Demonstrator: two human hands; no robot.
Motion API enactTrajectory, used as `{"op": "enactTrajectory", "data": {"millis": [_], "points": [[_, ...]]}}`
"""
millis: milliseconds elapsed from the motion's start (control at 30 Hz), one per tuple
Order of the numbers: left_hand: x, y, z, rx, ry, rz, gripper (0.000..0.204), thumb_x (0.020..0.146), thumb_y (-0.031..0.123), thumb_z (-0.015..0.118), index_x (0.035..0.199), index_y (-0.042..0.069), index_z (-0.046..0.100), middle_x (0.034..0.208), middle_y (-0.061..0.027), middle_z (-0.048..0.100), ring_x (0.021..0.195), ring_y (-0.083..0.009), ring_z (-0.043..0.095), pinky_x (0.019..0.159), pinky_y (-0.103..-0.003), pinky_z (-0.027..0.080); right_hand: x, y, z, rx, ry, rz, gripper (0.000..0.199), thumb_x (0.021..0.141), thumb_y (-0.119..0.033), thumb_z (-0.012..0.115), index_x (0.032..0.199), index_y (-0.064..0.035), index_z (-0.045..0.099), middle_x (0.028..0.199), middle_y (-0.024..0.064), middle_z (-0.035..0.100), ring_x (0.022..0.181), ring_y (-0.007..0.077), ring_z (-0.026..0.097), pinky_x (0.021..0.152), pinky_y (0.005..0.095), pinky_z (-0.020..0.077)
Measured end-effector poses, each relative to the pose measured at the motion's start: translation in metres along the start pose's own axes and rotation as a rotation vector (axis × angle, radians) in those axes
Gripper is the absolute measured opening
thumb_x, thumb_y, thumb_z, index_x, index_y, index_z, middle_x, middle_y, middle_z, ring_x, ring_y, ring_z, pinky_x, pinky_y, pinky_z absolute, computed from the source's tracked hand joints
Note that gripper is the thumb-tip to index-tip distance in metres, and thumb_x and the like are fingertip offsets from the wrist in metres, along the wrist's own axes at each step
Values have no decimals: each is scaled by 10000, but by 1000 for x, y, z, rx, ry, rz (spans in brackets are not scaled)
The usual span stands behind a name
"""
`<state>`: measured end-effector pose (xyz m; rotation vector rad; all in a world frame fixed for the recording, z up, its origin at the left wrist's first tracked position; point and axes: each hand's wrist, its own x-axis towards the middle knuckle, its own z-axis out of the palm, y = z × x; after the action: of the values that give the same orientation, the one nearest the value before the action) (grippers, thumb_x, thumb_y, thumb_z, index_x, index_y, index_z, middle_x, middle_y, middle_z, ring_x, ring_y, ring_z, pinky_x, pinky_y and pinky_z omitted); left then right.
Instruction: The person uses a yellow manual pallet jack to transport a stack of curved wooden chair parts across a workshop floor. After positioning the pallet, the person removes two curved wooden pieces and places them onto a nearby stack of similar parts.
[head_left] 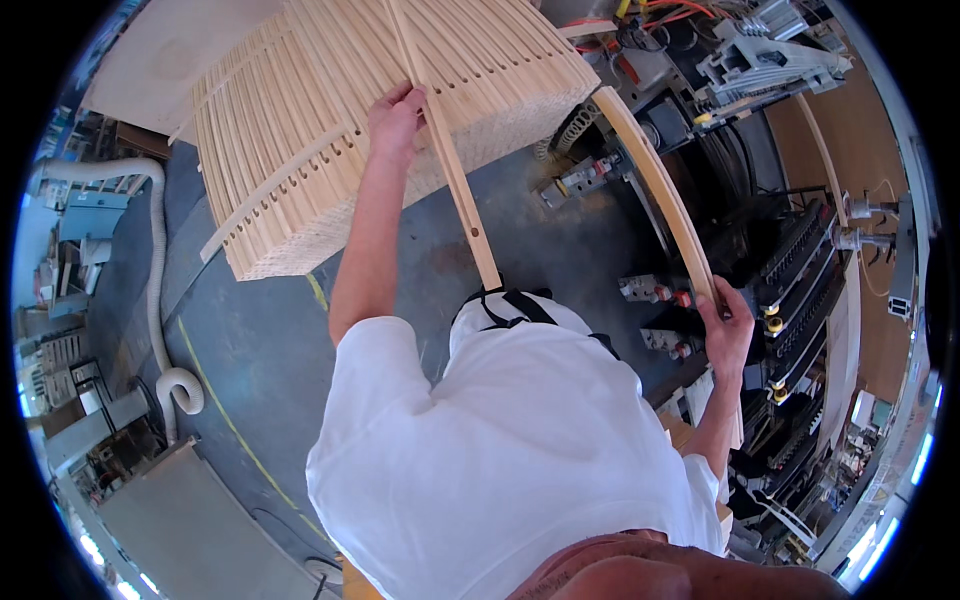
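Note:
My left hand [397, 115] grips a long pale wooden slat [458, 190] with drilled holes, drawn out from a large stack of similar curved slats [330, 110] that fills the upper left. My right hand [728, 325] holds the near end of another curved wooden slat [660, 190], which arcs up toward the stack beside a dark machine. My white shirt fills the lower middle of the view.
A dark machine with rows of drill heads [800, 290], cables and red-tipped clamps [665, 293] stands at the right. A pale flexible dust hose [160, 300] runs down the left over a grey floor with a yellow line [225, 410]. A grey cabinet [190, 520] is lower left.

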<state>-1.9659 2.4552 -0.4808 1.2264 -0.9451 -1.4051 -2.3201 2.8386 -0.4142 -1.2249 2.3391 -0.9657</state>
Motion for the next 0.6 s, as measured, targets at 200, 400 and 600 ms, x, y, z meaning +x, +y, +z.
{"op": "enactTrajectory", "data": {"millis": [200,400,600], "points": [[21,-5,-8,-35,-1,15,316,906,151,695,1161,-33,663,993,-91,701,865,-193,681,759,-338,566,8,6,-3,6,-23,-19,359,860,-91,748,1201,-7,677,1007,90,696,908,183,643,831,313,500],[55,17,-7,-193,-7,57,266,912,127,683,1108,-51,656,1013,-134,694,890,-241,688,787,-378,587,15,0,-2,58,-32,22,358,860,-83,753,1203,-14,679,1040,78,695,916,168,645,833,299,506],[96,34,-6,-323,-15,24,274,925,103,670,1157,-31,610,1064,-127,665,968,-267,664,853,-412,584,19,5,-3,75,-42,26,361,861,-70,748,1208,1,674,1041,89,688,927,168,645,835,297,507]]}}
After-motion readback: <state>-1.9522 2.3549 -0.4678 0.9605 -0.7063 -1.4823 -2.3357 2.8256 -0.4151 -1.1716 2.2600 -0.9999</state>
